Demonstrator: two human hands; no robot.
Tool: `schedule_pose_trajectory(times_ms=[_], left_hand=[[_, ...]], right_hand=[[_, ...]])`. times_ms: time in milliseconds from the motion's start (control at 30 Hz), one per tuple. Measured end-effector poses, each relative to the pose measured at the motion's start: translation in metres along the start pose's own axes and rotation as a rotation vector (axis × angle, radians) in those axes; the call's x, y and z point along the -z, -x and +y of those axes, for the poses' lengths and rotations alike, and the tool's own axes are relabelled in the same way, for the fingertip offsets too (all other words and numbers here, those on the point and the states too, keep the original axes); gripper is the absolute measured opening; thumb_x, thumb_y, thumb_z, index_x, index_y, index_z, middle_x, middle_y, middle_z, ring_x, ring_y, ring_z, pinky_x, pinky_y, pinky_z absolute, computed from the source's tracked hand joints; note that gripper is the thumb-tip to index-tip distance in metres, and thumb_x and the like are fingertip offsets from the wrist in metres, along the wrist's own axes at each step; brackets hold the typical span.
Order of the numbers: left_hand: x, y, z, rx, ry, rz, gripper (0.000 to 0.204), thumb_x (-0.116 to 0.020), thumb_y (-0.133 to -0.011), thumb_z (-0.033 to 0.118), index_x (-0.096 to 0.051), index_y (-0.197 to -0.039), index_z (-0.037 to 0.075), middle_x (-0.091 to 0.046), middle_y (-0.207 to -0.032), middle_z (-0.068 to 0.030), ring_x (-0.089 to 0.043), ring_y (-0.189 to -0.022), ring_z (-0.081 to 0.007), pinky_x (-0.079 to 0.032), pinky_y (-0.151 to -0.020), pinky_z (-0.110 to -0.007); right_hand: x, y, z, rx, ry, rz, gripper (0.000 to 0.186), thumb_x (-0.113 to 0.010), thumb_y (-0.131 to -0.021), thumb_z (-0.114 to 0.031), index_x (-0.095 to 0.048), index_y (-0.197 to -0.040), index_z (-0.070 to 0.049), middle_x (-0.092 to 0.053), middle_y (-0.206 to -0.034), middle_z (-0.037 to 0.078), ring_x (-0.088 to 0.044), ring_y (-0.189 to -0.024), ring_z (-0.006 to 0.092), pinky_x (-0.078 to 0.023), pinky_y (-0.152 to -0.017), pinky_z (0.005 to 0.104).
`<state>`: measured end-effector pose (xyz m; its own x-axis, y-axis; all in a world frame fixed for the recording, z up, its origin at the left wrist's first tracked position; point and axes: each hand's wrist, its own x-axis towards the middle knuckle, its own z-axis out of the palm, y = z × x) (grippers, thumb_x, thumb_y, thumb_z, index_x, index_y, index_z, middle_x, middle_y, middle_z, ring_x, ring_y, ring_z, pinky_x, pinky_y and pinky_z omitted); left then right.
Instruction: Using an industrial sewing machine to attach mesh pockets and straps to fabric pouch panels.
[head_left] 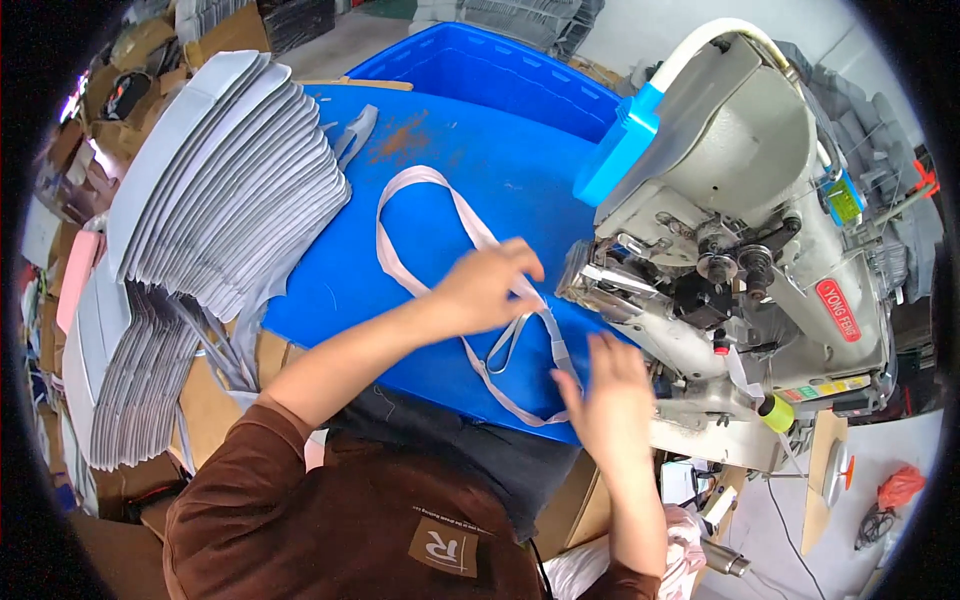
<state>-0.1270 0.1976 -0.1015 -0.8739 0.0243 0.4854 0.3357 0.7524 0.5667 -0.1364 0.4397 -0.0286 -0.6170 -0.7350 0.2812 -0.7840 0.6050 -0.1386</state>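
Observation:
A pale pink strap (pixel 398 262) lies in a large loop on the blue work surface (pixel 350 300), with a grey section (pixel 556 335) and a narrow grey loop (pixel 500 352) at its right part. My left hand (pixel 485 288) has its curled fingers closed on the pink strap above that narrow loop. My right hand (pixel 612 395) is beside the grey section, slightly blurred, thumb and fingers apart; whether its thumb touches the strap is unclear. Just right of both hands stands a sewing machine (pixel 750 200) with a light blue attachment (pixel 620 150).
A tall fanned stack of grey folded pieces (pixel 220 180) occupies the left side. A blue plastic bin (pixel 480 70) sits behind the surface. Cardboard (pixel 200 435) lies at lower left. A green spool (pixel 778 413) is low on the machine, and a cable (pixel 785 525) hangs at lower right.

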Motion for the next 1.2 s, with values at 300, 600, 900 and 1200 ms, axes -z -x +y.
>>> schedule_pose_trajectory(times_ms=[300, 600, 900, 1200], left_hand=[[0.009, -0.006, -0.053, 0.021, -0.315, -0.173, 0.022, -0.065, -0.080, 0.005, -0.067, -0.101, 0.010, -0.060, -0.114, -0.0093, -0.060, -0.104, -0.0303, -0.050, -0.086, -0.043], [0.116, 0.101, 0.013, 0.282, -0.271, 0.287, 0.034, -0.072, -0.083, 0.012, -0.063, -0.115, 0.006, -0.066, -0.108, -0.0116, -0.067, -0.092, -0.0298, -0.056, -0.076, -0.039], [0.286, 0.271, 0.076, 1.033, -1.335, 0.543, 0.042, -0.076, -0.080, 0.019, -0.062, -0.117, 0.008, -0.062, -0.129, -0.0110, -0.069, -0.092, -0.0337, -0.057, -0.072, -0.039], [0.330, 0.277, 0.124, 0.689, -1.806, 0.803, 0.021, -0.073, -0.079, 0.009, -0.071, -0.100, 0.011, -0.067, -0.088, -0.0073, -0.065, -0.072, -0.0263, -0.051, -0.058, -0.039]], right_hand=[[-0.064, -0.048, 0.021, -0.279, -0.550, -0.327, 0.014, -0.063, -0.094, -0.011, -0.069, -0.097, 0.002, -0.069, -0.078, 0.015, -0.064, -0.062, 0.0180, -0.048, -0.060, 0.0326], [-0.087, -0.028, 0.028, -0.391, -1.022, -0.389, 0.021, -0.054, -0.100, -0.011, -0.067, -0.099, 0.004, -0.071, -0.078, 0.010, -0.067, -0.068, 0.0150, -0.053, -0.061, 0.0300], [-0.061, -0.038, 0.004, -0.226, -0.902, -0.327, 0.028, -0.056, -0.099, -0.021, -0.059, -0.088, 0.005, -0.053, -0.068, 0.010, -0.045, -0.065, 0.0174, -0.041, -0.061, 0.0362], [-0.064, -0.045, -0.004, -0.160, -0.861, -0.229, 0.029, -0.057, -0.098, -0.020, -0.060, -0.089, 0.007, -0.058, -0.069, 0.012, -0.048, -0.066, 0.0180, -0.043, -0.063, 0.0369]])
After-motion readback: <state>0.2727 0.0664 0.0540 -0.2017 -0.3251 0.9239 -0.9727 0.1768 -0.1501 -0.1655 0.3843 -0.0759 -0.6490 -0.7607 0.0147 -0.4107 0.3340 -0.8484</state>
